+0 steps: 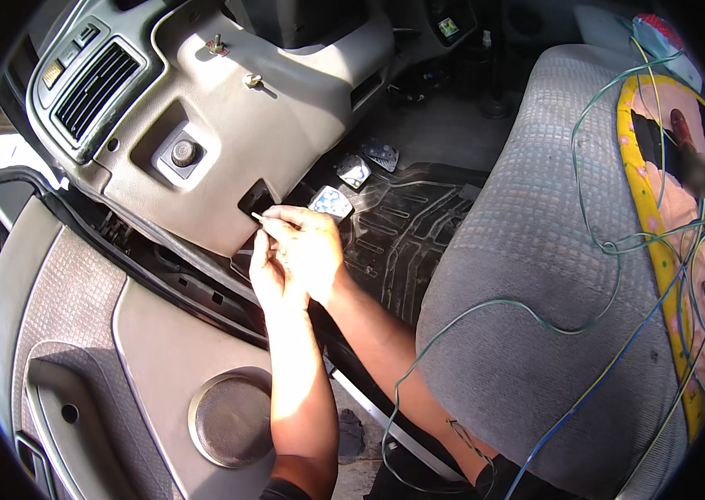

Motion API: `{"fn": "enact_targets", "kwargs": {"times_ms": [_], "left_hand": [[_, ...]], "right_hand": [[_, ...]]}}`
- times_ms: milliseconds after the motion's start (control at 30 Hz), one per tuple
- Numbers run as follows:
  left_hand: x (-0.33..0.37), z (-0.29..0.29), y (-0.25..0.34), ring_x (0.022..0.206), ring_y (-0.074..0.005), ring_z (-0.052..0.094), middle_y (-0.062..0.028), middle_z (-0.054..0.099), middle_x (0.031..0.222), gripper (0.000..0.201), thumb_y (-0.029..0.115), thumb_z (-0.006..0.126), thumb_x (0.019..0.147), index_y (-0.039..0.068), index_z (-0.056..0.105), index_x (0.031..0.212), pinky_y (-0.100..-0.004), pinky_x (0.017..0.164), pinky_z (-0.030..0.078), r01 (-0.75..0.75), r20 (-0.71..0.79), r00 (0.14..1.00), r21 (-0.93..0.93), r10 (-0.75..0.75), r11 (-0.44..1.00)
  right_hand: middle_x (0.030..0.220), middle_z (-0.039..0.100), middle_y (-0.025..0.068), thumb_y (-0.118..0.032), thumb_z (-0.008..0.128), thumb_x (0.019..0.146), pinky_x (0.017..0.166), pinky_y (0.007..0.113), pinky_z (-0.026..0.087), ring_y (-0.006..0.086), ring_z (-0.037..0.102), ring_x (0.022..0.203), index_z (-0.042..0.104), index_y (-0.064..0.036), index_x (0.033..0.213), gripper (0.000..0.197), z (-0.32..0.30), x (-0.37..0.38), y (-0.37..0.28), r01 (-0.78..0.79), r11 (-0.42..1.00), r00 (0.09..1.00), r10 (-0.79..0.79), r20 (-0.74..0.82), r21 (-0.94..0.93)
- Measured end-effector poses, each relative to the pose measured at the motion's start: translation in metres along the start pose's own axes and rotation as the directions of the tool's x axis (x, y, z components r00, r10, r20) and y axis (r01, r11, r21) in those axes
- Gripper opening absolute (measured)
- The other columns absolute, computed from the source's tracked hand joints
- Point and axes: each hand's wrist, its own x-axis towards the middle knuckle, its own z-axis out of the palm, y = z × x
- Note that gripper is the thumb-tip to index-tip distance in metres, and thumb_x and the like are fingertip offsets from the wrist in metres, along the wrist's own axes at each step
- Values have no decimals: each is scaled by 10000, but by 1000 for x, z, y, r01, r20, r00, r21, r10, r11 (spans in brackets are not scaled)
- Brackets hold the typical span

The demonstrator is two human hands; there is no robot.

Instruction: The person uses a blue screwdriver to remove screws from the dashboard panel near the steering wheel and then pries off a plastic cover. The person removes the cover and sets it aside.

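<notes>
Both of my hands are close together below a dark rectangular opening (257,197) in the grey lower dashboard panel (227,212). My right hand (315,243) is closed, its fingertips pinching a small pale stick-like piece (258,217) at the lower edge of that opening. Its exact kind is too small to tell. Just beneath, and against the right hand, my left hand (275,273) is closed too, thumb and fingers drawn together. Whatever lies between the left fingers is hidden.
Metal pedals (331,202) stand above a black rubber floor mat (398,229). The open door (169,367) with its round speaker (231,417) lies at left. Over the grey seat (527,367) run loose green wires (494,302), beside a yellow-edged cloth (644,192) with tools.
</notes>
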Motion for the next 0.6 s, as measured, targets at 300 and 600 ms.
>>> {"fn": "enact_targets", "kwargs": {"times_ms": [300, 600], "left_hand": [[34, -16, 5, 1029, -251, 736, -179, 733, 1153, 337, 92, 602, 1015, -81, 632, 1303, -318, 923, 610, -5, -117, 993, -97, -6, 995], [43, -46, 2, 891, -223, 734, -172, 739, 1084, 191, -16, 564, 958, -134, 699, 1023, -313, 787, 626, -269, 9, 951, 525, 310, 807]], "right_hand": [[977, 791, 147, -39, 758, 988, 721, 258, 576, 145, 708, 807, 783, 96, 1119, 190, 43, 21, -11, 3, 994, 980, -24, -200, -106], [944, 799, 147, -48, 744, 998, 707, 286, 591, 136, 712, 786, 783, 108, 1088, 185, 34, 23, -5, 74, 961, 984, -114, -139, -266]]}}
